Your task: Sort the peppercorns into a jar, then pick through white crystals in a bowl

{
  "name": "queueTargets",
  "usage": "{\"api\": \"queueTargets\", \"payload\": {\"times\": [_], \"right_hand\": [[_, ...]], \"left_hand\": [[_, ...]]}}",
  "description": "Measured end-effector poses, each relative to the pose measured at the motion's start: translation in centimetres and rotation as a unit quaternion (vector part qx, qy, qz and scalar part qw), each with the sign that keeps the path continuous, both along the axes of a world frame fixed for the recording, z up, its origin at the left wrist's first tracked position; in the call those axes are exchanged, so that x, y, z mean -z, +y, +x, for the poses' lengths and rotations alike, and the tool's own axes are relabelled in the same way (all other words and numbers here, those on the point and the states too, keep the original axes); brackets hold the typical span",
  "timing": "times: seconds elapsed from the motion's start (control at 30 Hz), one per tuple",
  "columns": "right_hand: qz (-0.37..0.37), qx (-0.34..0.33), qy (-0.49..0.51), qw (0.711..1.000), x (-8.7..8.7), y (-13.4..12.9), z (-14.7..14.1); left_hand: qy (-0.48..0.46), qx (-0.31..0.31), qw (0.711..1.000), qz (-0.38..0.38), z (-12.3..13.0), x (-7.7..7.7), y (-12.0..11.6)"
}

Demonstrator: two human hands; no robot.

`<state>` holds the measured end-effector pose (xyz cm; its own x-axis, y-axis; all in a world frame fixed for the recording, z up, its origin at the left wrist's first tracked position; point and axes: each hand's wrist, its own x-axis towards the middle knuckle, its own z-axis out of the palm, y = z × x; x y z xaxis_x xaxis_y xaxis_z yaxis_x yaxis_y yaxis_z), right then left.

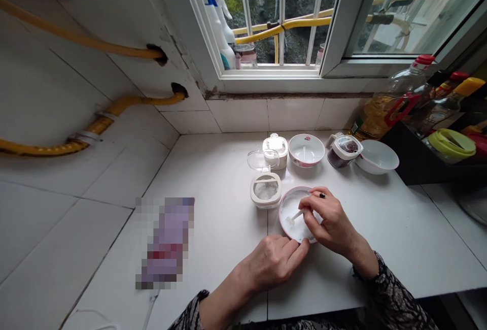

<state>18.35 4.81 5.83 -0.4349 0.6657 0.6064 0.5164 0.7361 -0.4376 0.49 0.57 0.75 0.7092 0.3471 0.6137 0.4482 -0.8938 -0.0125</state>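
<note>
My right hand [330, 217] is closed in a pinch round the handle of a small white spoon [298, 214]. The spoon's head dips into white contents [294, 202] in a pink-rimmed bowl [280, 214]; whether they are powder or liquid I cannot tell. With curled fingers, my left hand [272, 263] grips the bowl's near rim. Just left of the bowl stands a seasoning jar [265, 191], its clear lid [262, 159] flipped up and something pale inside.
Behind stand a white-lidded jar [275, 147], a flowered bowl [306, 150], a jar with dark contents [342, 150] and a white bowl [378, 157]. An oil bottle [391, 96] and a black rack [403, 155] border the right. A blurred purplish object [169, 238] lies left.
</note>
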Motion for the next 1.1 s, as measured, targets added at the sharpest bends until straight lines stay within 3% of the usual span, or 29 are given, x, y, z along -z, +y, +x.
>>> {"api": "queueTargets", "payload": {"times": [0.23,0.5,0.8,1.1], "right_hand": [[-0.136,0.041,0.056,0.988,0.5,-0.2,0.0],[-0.302,0.113,0.138,0.936,-0.4,0.0,0.5],[-0.318,0.149,0.192,0.917,-0.7,0.2,0.7],[-0.353,0.13,0.294,0.878,-0.8,0.9,0.7]], "left_hand": [[-0.005,0.0,1.0,-0.005,-0.1,0.1,0.0],[-0.003,0.005,1.0,-0.007,0.0,0.1,0.1],[-0.002,-0.004,1.0,-0.003,-0.1,0.1,-0.1],[0.006,-0.001,1.0,0.007,-0.1,0.5,0.0]]}}
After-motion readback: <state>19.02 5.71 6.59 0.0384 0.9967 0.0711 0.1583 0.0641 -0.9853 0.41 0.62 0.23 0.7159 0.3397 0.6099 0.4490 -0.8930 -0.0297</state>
